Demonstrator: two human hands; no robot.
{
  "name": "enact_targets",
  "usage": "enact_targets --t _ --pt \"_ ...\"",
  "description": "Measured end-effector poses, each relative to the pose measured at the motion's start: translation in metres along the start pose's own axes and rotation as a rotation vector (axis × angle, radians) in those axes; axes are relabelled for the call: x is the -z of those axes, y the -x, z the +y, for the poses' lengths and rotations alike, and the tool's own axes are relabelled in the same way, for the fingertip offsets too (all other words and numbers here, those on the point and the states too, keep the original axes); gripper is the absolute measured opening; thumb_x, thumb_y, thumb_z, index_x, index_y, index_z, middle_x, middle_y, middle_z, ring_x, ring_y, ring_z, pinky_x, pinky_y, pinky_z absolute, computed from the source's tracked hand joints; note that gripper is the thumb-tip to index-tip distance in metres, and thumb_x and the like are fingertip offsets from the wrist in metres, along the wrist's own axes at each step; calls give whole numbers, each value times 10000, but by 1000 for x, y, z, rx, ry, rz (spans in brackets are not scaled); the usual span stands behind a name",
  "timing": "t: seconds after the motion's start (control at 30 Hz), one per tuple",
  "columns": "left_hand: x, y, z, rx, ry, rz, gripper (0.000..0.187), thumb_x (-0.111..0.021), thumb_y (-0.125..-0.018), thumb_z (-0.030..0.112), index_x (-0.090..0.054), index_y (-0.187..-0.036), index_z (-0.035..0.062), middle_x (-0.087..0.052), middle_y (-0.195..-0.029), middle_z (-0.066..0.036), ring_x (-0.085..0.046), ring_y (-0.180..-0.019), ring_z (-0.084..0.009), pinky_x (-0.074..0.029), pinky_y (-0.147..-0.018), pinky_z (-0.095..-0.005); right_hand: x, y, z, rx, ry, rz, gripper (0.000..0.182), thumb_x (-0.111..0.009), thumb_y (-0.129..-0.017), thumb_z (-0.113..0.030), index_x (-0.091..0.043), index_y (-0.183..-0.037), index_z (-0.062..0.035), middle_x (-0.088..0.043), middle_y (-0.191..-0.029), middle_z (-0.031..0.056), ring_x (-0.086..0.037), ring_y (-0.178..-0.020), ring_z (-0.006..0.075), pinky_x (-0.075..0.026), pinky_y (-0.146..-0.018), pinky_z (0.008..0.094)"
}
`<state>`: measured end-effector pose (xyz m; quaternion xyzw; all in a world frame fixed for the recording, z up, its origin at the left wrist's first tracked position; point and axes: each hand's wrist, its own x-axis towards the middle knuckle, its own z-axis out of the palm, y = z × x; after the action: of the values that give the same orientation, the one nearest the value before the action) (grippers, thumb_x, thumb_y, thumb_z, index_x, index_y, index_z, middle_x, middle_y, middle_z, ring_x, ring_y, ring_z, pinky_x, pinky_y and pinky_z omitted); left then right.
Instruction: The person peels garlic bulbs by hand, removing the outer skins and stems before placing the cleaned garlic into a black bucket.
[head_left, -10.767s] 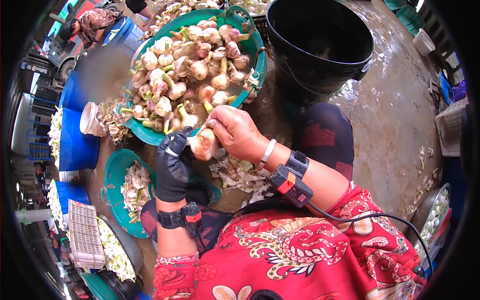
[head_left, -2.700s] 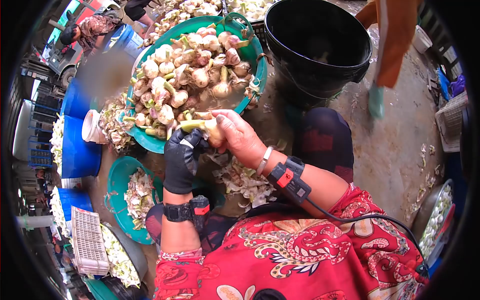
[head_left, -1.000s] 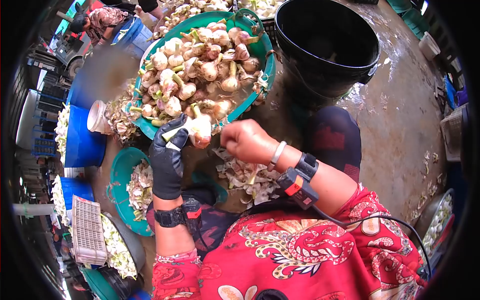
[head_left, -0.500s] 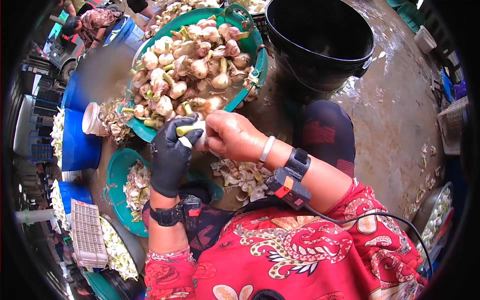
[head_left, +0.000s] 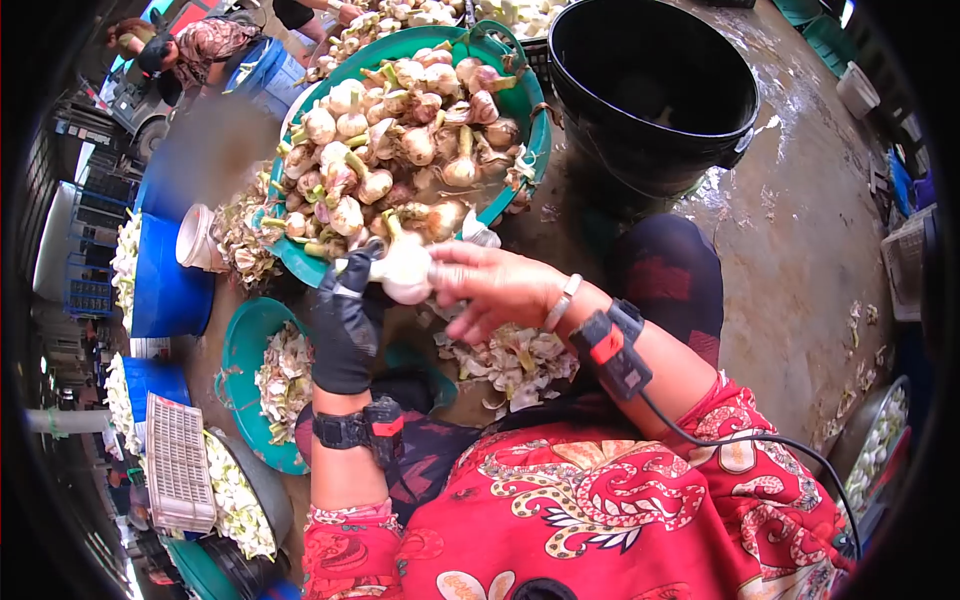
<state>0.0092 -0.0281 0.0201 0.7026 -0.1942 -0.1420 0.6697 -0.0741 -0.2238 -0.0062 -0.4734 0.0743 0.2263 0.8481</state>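
Note:
My left hand [head_left: 347,325], in a black glove, grips a white garlic bulb [head_left: 407,270] by its stem over the near edge of a green basin [head_left: 543,150]. Bare and slightly blurred, my right hand [head_left: 500,285] has its fingers spread at the bulb's right side. Unpeeled garlic bulbs [head_left: 375,185] with cut stems and brownish skins fill the basin. Loose garlic skins [head_left: 515,362] lie on the floor below my right hand.
A black bucket [head_left: 655,95] stands right of the basin. To the left are a small green tub [head_left: 240,350] of skins, blue tubs [head_left: 172,275] and a plastic crate [head_left: 180,465]. Another person [head_left: 210,50] bends at the upper left. My knee [head_left: 665,280] is at the right.
My right hand has opened and moved slightly down and right from the bulb, which now shows whole and white. The surroundings have shifted a little rightward in view.

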Motion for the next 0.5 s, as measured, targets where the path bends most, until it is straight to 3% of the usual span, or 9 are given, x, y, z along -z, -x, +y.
enact_targets --t 0.1,0.17,0.2,0.23,0.27,0.33,0.4,0.47,0.5 --pt "-22 -8 24 41 -19 -125 333 -501 -968 224 -577 -1189 -14 -635 -1039 -76 -614 -901 -141 -518 -784 -278 21 -14 4 152 -610 -208 408 -568 -912 -377 -474 -1196 -100 -601 -985 153 -658 -761 272 -561 -579 315" --pt "-11 -33 15 57 -174 -130 324 -521 -954 207 -582 -1183 -14 -633 -1037 -73 -608 -906 -138 -512 -790 -274 37 -1 -23 432 -738 -131 466 -546 -914 -427 -472 -1203 -69 -583 -1072 182 -635 -917 298 -569 -682 339" --pt "-5 -47 8 74 -330 -130 317 -541 -940 191 -586 -1177 -13 -631 -1035 -69 -602 -911 -134 -506 -797 -270 39 9 -42 648 -731 85 565 -532 -911 -486 -455 -1222 -20 -567 -1122 201 -608 -1006 313 -555 -776 338" --pt "-1 -60 3 104 -464 -176 324 -602 -872 154 -605 -1169 25 -644 -1058 -91 -618 -951 -193 -494 -849 -315 50 18 -57 790 -749 89 646 -523 -907 -517 -434 -1236 31 -556 -1159 214 -607 -1020 311 -542 -820 330" --pt "5 -72 -7 105 -465 -180 324 -602 -872 154 -605 -1169 25 -644 -1058 -91 -618 -951 -193 -494 -849 -315 60 28 -67 805 -825 117 683 -522 -901 -535 -430 -1231 56 -554 -1172 219 -608 -1027 294 -542 -827 338" --pt "11 -98 -28 -259 -1163 -393 380 -630 -796 123 -616 -1173 79 -639 -1125 -126 -602 -1040 -265 -464 -925 -370 68 32 -67 739 -773 303 617 -530 -913 -471 -445 -1228 53 -561 -1167 215 -613 -998 270 -538 -812 343" --pt "3 -119 -40 -290 -1243 -527 484 -597 -719 89 -608 -1201 140 -596 -1230 -111 -549 -1147 -282 -419 -999 -379 68 24 -50 593 -671 267 440 -623 -863 -347 -508 -1131 -17 -572 -1069 183 -606 -916 264 -522 -749 339" --pt "-5 -136 -53 -255 -1416 -661 609 -650 -678 69 -552 -1272 157 -573 -1261 -100 -521 -1170 -282 -404 -1009 -372 62 17 -39 466 -631 260 335 -634 -851 -293 -551 -1066 -49 -601 -987 122 -606 -842 203 -517 -696 312" --pt "-8 -142 -58 -261 -1494 -724 623 -633 -674 94 -542 -1285 168 -572 -1264 -87 -509 -1179 -280 -388 -1019 -381 59 13 -36 486 -592 275 349 -605 -871 -277 -547 -1107 -26 -610 -990 126 -617 -842 207 -521 -720 319"
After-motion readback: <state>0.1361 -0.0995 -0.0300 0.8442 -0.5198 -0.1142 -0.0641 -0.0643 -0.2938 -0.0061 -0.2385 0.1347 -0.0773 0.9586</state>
